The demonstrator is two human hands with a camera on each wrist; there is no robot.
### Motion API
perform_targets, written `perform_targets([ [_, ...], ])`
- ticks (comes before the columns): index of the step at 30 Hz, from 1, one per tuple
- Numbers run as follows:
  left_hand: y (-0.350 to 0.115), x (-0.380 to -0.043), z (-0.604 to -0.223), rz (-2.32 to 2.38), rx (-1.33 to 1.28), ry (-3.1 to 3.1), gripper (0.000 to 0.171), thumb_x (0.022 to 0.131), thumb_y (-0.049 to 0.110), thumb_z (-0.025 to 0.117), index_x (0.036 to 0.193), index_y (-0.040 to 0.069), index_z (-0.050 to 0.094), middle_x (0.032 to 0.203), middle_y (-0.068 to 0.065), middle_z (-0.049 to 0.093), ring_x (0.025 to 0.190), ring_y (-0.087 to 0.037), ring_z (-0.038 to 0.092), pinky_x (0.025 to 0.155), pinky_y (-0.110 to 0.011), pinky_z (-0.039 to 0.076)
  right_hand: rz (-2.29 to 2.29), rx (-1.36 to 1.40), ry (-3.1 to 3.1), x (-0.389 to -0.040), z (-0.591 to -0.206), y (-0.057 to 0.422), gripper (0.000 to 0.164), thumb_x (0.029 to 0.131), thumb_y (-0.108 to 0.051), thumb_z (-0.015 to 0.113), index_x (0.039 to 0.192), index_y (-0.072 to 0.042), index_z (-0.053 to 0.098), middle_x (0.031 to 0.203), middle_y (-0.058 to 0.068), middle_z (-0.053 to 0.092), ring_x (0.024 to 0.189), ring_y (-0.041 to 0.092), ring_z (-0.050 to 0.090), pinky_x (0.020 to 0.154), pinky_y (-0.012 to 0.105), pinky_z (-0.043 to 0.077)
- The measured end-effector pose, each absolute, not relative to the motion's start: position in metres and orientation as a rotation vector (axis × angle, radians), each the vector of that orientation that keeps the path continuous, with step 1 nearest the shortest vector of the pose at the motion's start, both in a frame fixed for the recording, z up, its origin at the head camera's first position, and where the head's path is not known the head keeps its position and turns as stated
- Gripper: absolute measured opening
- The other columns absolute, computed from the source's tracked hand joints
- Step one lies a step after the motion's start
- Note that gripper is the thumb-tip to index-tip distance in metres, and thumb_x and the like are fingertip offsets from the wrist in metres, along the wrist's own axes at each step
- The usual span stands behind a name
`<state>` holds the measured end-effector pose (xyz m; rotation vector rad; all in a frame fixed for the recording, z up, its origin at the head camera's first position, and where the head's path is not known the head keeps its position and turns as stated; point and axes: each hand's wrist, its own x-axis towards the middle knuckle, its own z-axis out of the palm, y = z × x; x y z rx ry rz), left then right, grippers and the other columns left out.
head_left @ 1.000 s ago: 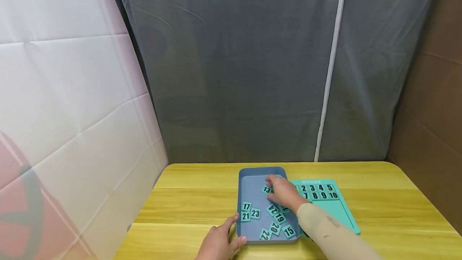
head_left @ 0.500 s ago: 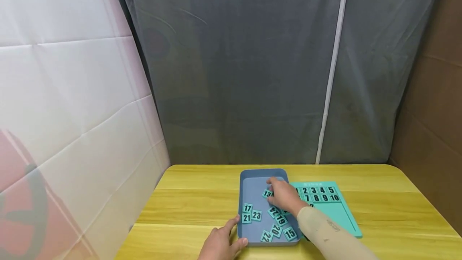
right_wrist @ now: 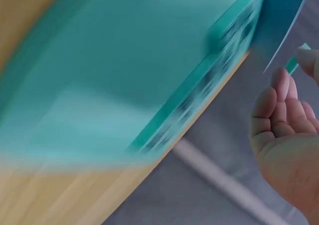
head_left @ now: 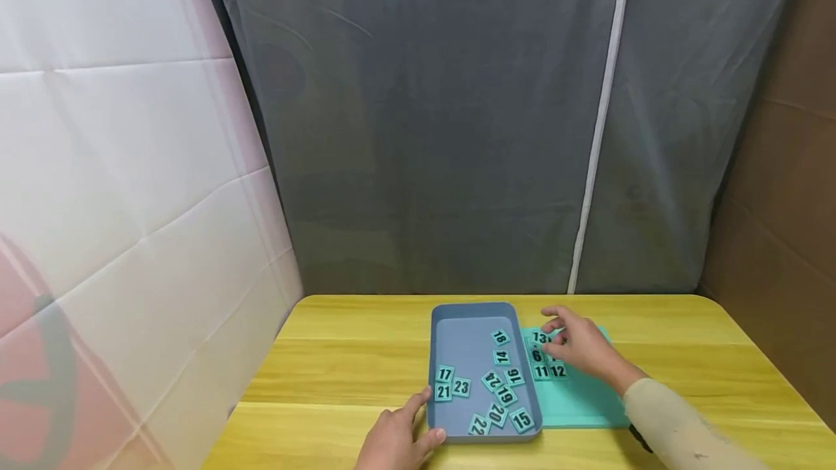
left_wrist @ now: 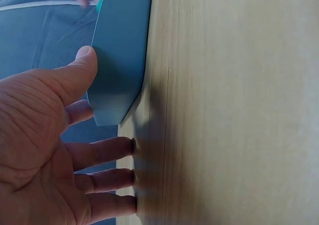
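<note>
My right hand (head_left: 583, 344) pinches the number 13 tile (head_left: 539, 337) between thumb and fingertips, above the upper left of the turquoise board (head_left: 575, 408). In the right wrist view the tile (right_wrist: 293, 64) shows edge-on, raised over the board. Rows of number tiles sit on the board, the 11 tile (head_left: 541, 372) and 12 tile (head_left: 558, 370) lowest; my hand hides part of the upper rows. With straight fingers, my left hand (head_left: 397, 441) rests at the near left corner of the blue-grey tray (head_left: 483, 438), thumb (left_wrist: 85, 60) against its rim and other fingertips down on the table.
Loose number tiles lie inside the tray, such as the 17 tile (head_left: 445, 373), the 14 tile (head_left: 501, 357) and the 15 tile (head_left: 522, 421). Tray and board stand side by side on the wooden table (head_left: 353, 354). A grey curtain (head_left: 424, 129) hangs behind it.
My right hand has lifted the 13 tile out of the tray and carried it right, over the board. The 18 and 14 tiles now show in the tray. My left hand stays put.
</note>
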<state>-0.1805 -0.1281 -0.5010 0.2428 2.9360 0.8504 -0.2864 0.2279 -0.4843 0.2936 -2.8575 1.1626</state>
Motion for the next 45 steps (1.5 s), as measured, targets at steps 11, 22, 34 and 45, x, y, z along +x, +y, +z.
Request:
perform_targets([
  [11,-0.133,-0.180,-0.498,0.855,0.211,2.911,0.070,0.083,0.054,0.072,0.143,0.024,0.052,0.115,-0.021,0.071,0.104,-0.040,0.064,0.084,-0.059,0.053,0.915,0.371,-2.984,-0.258,-0.495,0.286,0.061,0.083,-0.009,0.078,0.136,-0.006,0.050,0.106,-0.001,0.071,0.080,0.004,0.058,0.067,0.021,0.051],
  [22,-0.133,-0.176,-0.501,0.854,0.247,2.941,0.069,0.084,0.053,0.072,0.143,0.024,0.052,0.114,-0.022,0.071,0.102,-0.041,0.064,0.083,-0.059,0.053,0.722,0.476,-2.943,-0.252,-0.510,0.277,0.058,0.081,-0.009,0.080,0.134,-0.011,0.054,0.106,-0.006,0.071,0.082,0.003,0.065,0.073,0.024,0.055],
  [34,-0.134,-0.177,-0.503,0.852,0.240,2.936,0.070,0.084,0.053,0.072,0.144,0.024,0.051,0.115,-0.022,0.071,0.102,-0.040,0.064,0.083,-0.058,0.053,0.729,0.365,-2.934,-0.253,-0.517,0.267,0.058,0.079,-0.011,0.082,0.131,-0.011,0.057,0.110,-0.002,0.070,0.081,0.003,0.062,0.071,0.024,0.054],
  [45,-0.134,-0.177,-0.503,0.837,0.232,2.930,0.070,0.084,0.053,0.072,0.144,0.024,0.051,0.115,-0.022,0.071,0.102,-0.039,0.064,0.083,-0.058,0.053,0.706,0.339,-2.899,-0.249,-0.519,0.266,0.058,0.079,-0.012,0.083,0.130,-0.008,0.057,0.110,0.001,0.071,0.082,0.005,0.066,0.072,0.027,0.055],
])
